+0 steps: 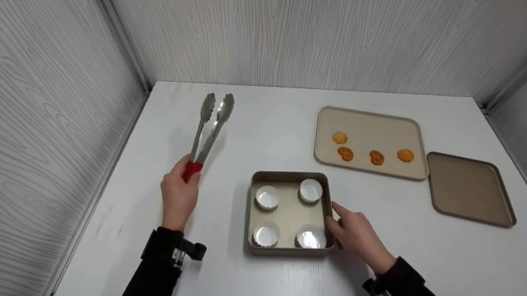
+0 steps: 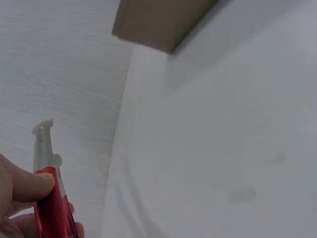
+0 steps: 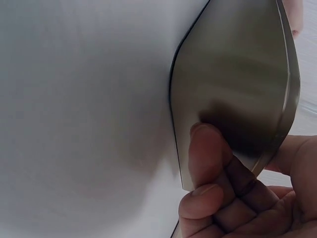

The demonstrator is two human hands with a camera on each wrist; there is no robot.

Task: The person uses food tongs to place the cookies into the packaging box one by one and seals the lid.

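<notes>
My left hand [image 1: 179, 200] grips metal tongs [image 1: 211, 136] by their red handle part [image 2: 51, 208], with the thumb laid on top. The tongs' scalloped tips point to the back of the table and stand apart, with nothing between them. A deep square baking pan [image 1: 289, 213] sits at the middle front. Several white paper baking cups [image 1: 267, 197] stand inside it, near its corners. My right hand [image 1: 356, 235] holds the pan's right wall, the thumb at the rim. In the right wrist view, curled fingers [image 3: 205, 156] press on the wall's outer face.
Behind the pan to the right lies a beige rectangular tray [image 1: 370, 121] with two pretzel-shaped cookies [image 1: 376, 158] and two swirled cookies [image 1: 405, 155]. A brown square shallow tray [image 1: 472, 190] adjoins its right edge. Panels stand at the white table's [image 1: 270, 120] back and sides.
</notes>
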